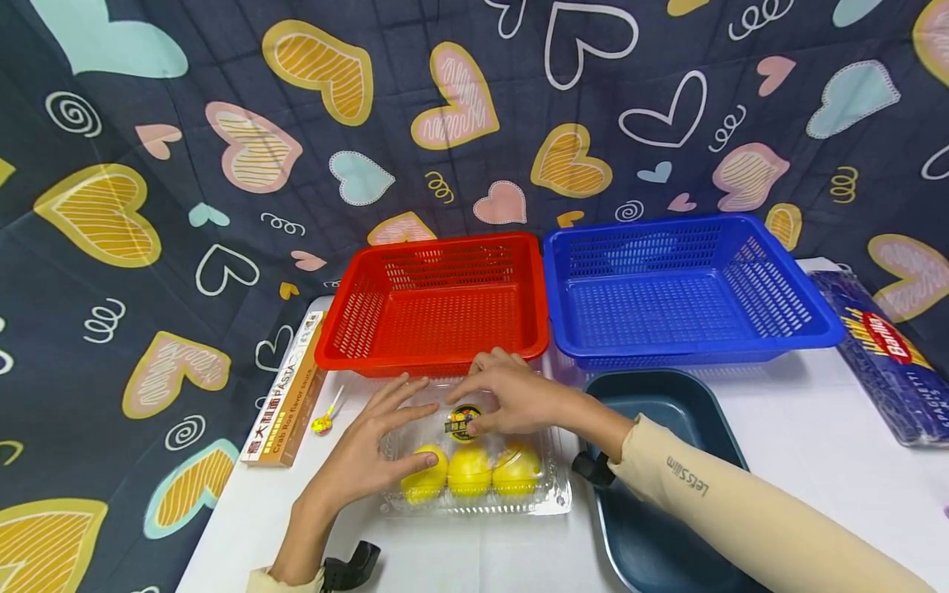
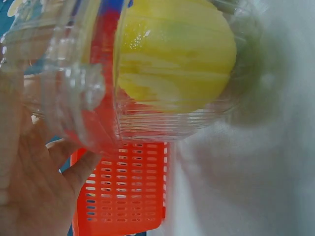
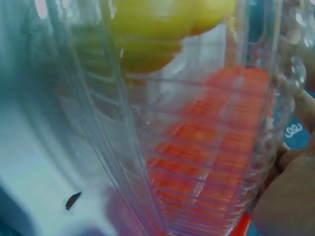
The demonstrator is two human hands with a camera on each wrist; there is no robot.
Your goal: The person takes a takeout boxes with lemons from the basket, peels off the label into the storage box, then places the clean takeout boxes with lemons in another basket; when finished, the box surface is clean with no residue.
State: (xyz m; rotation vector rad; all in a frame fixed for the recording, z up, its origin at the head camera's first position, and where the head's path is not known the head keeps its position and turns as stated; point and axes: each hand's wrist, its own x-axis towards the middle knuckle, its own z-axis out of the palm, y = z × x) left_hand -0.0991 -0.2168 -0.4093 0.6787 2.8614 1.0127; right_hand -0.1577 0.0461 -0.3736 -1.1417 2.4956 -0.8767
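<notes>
Here, at lower centre of the head view, two hands work on a clear clamshell (image 1: 474, 469) holding three lemons (image 1: 469, 471), which lies on the white table (image 1: 815, 428) just in front of the red basket (image 1: 437, 305). The left hand (image 1: 371, 449) rests on the box's left side, fingers spread and fairly straight, thumb against the front. The right hand (image 1: 519, 395) curls over the far edge near the round label (image 1: 463, 422), apparently pinching the lid. The thin plastic looks slippery: if the lid springs free or the box tips, the lemons could roll toward the dark tray (image 1: 667, 412) at right. A pasta box (image 1: 285, 403) lies at left, a blue basket (image 1: 682, 288) behind the tray.
</notes>
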